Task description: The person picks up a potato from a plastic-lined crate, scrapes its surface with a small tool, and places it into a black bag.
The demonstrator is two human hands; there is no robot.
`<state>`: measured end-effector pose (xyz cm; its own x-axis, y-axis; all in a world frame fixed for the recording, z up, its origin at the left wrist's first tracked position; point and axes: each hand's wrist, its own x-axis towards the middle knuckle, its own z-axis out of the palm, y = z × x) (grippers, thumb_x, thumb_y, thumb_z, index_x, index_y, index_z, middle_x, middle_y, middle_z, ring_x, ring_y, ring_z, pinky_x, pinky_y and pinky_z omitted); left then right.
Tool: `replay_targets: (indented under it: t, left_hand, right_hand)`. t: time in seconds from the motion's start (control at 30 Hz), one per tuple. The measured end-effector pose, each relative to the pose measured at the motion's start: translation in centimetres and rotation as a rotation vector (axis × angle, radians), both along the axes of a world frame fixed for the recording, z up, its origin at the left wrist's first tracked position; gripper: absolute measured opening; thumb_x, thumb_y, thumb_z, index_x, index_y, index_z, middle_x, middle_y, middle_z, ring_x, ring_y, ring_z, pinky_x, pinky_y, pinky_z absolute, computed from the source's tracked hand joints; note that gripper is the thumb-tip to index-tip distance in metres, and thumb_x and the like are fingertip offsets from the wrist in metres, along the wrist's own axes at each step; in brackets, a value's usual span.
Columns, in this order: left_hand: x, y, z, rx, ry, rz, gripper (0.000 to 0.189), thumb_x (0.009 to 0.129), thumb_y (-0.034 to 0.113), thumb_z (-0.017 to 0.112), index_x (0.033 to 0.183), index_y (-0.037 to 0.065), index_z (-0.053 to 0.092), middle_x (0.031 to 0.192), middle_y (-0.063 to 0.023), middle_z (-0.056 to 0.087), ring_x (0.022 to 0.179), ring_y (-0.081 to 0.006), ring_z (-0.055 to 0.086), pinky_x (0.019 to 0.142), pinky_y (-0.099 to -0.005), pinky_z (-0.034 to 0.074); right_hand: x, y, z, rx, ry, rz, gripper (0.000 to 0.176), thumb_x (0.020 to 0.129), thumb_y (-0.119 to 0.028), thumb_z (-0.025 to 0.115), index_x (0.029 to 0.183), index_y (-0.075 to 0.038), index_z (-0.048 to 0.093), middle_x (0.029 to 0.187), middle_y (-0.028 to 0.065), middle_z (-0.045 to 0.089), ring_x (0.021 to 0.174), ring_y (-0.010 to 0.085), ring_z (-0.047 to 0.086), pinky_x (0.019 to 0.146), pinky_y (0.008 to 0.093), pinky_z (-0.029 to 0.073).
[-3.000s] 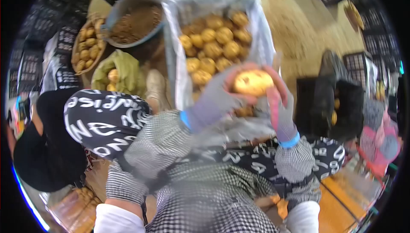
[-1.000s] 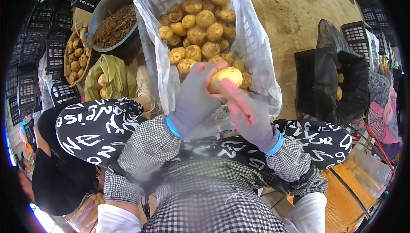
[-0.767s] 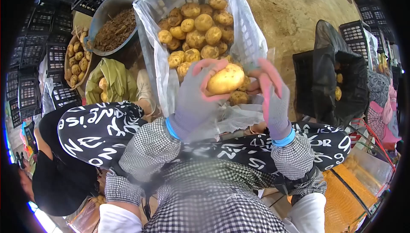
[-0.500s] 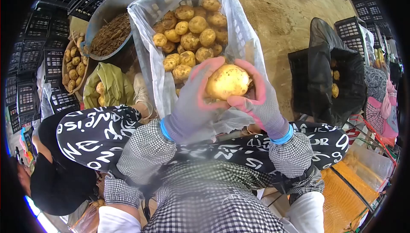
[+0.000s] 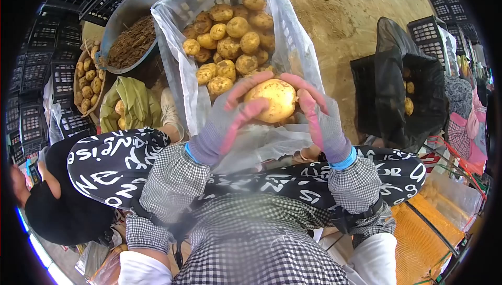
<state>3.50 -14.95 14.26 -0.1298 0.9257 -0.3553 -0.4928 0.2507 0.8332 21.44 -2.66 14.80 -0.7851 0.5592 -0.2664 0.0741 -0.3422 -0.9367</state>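
Note:
A large pale potato (image 5: 273,100) with some dirt on it is held between both gloved hands, above the near end of a lined crate. My left hand (image 5: 228,115), in a grey and pink glove, grips the potato's left side with thumb and fingers. On its right side, my right hand (image 5: 320,115) touches it with the fingertips. Below and beyond, many brown potatoes (image 5: 228,48) lie in the crate, whose white plastic liner (image 5: 299,44) hangs over the rim.
At the right stands a black-lined crate (image 5: 389,94) with a few potatoes. A blue tub (image 5: 111,37) of soil, a potato basket (image 5: 102,86) and a green bag (image 5: 130,102) are at the left. Another person (image 5: 68,206) sits at lower left.
The potato has shifted slightly left and been turned. My right hand's thumb has come off its front, and its fingers have loosened. The other person at lower left has moved.

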Motion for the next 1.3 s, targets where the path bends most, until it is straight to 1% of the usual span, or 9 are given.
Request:
replay_targets:
  t: [0.13,0.37,0.5,0.7,0.83,1.0,1.13,1.23,1.3]
  left_hand:
    - [0.2,0.3,-0.1,-0.034,0.049,0.006,0.052,0.102,0.038,0.052,0.141,0.005,0.048,0.13,-0.0118,0.058,0.116,-0.0192,0.06,0.099,-0.0321,0.05]
    - [-2.3,3.0,-2.9,-0.037,0.231,0.113,0.043,0.102,0.034,0.051,0.131,0.003,0.056,0.124,-0.0146,0.062,0.103,-0.0206,0.066,0.083,-0.033,0.057]
    - [-0.2,2.7,-11.7,-0.326,0.876,-0.561,0.048,0.092,0.036,0.06,0.125,0.001,0.059,0.107,-0.018,0.069,0.103,-0.025,0.067,0.084,-0.0356,0.053]
    - [8.0,5.2,-18.4,-0.535,0.699,-0.693,0.076,0.08,0.05,0.071,0.127,-0.008,0.055,0.112,-0.0205,0.069,0.108,-0.0311,0.066,0.089,-0.0381,0.052]
    - [8.2,3.8,-22.9,-0.41,0.596,-0.642,0.076,0.083,0.049,0.069,0.132,-0.007,0.051,0.119,-0.0193,0.066,0.109,-0.0291,0.064,0.092,-0.0371,0.052]
    - [3.1,3.8,-7.4,-0.417,-0.223,-0.396,0.059,0.099,0.041,0.053,0.14,-0.002,0.047,0.131,-0.0125,0.059,0.114,-0.0228,0.06,0.099,-0.0344,0.048]
    - [1.0,1.8,-4.1,-0.08,-0.065,-0.329,0.056,0.103,0.049,0.043,0.138,0.006,0.049,0.107,-0.0055,0.063,0.08,-0.0121,0.06,0.07,-0.0246,0.049]
    - [1.4,0.8,0.4,-0.073,-0.041,-0.287,0.048,0.105,0.037,0.039,0.136,0.002,0.051,0.126,-0.0077,0.061,0.11,-0.0131,0.059,0.094,-0.0315,0.05]
    - [1.5,0.3,0.4,-0.124,-0.02,-0.228,0.045,0.105,0.036,0.038,0.13,0.002,0.055,0.113,-0.0068,0.064,0.094,-0.0121,0.063,0.079,-0.0286,0.052]
  right_hand:
    - [-0.8,-2.2,-1.6,0.366,-0.023,-0.057,0.065,0.093,-0.033,0.069,0.142,0.002,0.046,0.127,0.011,0.059,0.12,0.0176,0.055,0.105,0.0316,0.042]
    - [4.2,6.4,-0.5,-0.09,0.195,-0.591,0.043,0.098,-0.029,0.057,0.131,-0.001,0.054,0.127,0.0152,0.061,0.11,0.0228,0.062,0.091,0.0381,0.053]
    - [15.7,19.5,-4.3,-0.121,0.265,-1.103,0.034,0.092,-0.024,0.066,0.117,-0.001,0.06,0.118,0.0146,0.064,0.106,0.0288,0.063,0.09,0.0408,0.057]
    - [30.8,29.1,-11.4,-0.335,0.24,-1.382,0.032,0.096,-0.02,0.057,0.118,0.004,0.059,0.121,0.0194,0.062,0.115,0.0356,0.06,0.095,0.0445,0.056]
    - [17.7,19.9,-3.2,-0.145,0.283,-1.106,0.035,0.099,-0.016,0.051,0.123,0.009,0.053,0.121,0.0197,0.06,0.113,0.0343,0.06,0.102,0.046,0.051]
    - [7.8,8.7,2.2,0.38,-0.121,-0.492,0.038,0.099,-0.015,0.054,0.132,0.004,0.055,0.122,0.0123,0.064,0.102,0.0201,0.065,0.085,0.0333,0.054]
    - [4.2,1.7,-1.1,0.473,-0.384,0.069,0.064,0.084,-0.018,0.079,0.139,-0.001,0.049,0.12,0.0046,0.061,0.105,0.0119,0.059,0.091,0.0256,0.049]
    - [2.2,-1.8,-2.1,0.087,-0.111,0.023,0.077,0.08,-0.02,0.083,0.142,0.0,0.042,0.123,0.0068,0.058,0.113,0.0148,0.057,0.097,0.0281,0.049]
    - [2.1,-2.0,-3.2,0.146,-0.101,0.029,0.082,0.077,-0.021,0.085,0.143,0.001,0.04,0.126,0.0081,0.056,0.115,0.0159,0.057,0.098,0.0299,0.049]
